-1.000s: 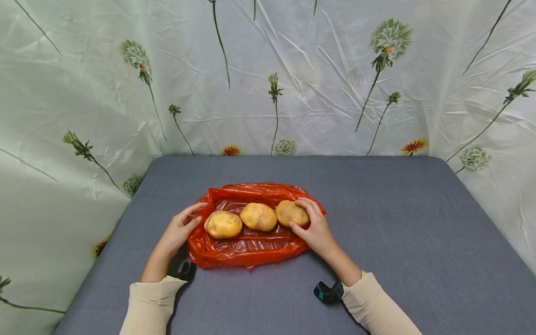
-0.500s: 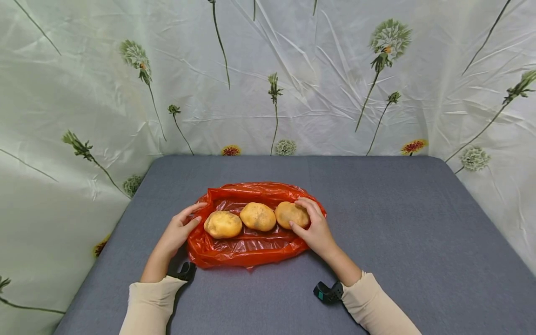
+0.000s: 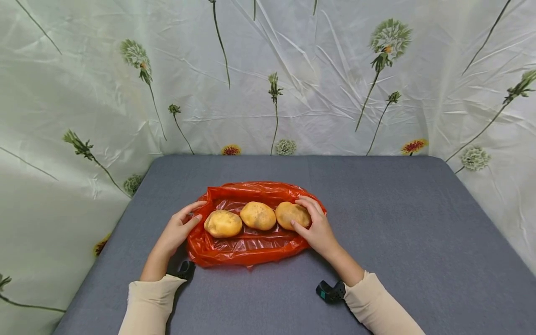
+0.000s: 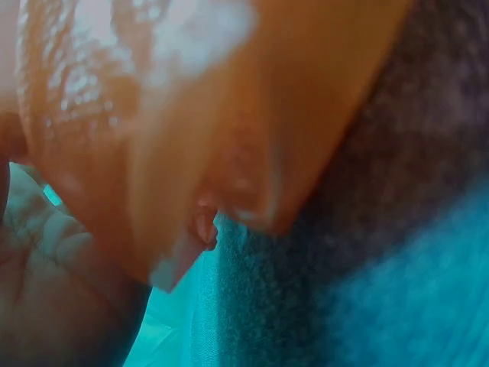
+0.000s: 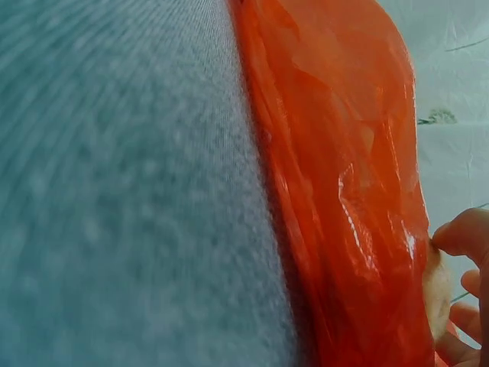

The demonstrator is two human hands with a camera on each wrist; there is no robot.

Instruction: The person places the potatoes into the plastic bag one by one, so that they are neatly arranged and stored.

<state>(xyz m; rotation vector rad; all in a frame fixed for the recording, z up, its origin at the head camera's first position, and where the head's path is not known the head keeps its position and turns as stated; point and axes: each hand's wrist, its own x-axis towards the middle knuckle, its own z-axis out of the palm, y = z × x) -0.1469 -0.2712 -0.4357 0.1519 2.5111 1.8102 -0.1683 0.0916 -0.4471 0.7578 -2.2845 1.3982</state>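
Observation:
Three yellow-brown potatoes lie in a row in an open red plastic bag (image 3: 251,259): a left potato (image 3: 223,224), a middle potato (image 3: 257,216) and a right potato (image 3: 289,214). My right hand (image 3: 321,232) holds the right potato, fingers over its far side and thumb on its near side. At the bag's left end, my left hand (image 3: 172,235) holds the rim between thumb and fingers. Shiny bag film covers part of that hand in the left wrist view. Looking from the right wrist, the bag's side wall hides most of the potato.
The bag rests on a grey cloth-covered table (image 3: 398,232). Behind and to the sides hangs a pale curtain (image 3: 318,93) printed with dandelions. A black wrist strap (image 3: 330,292) shows at the right cuff, another black strap (image 3: 185,271) at the left.
The right potato has shifted very slightly toward me, and my right thumb has moved a little with it. My left hand and the bag are almost still.

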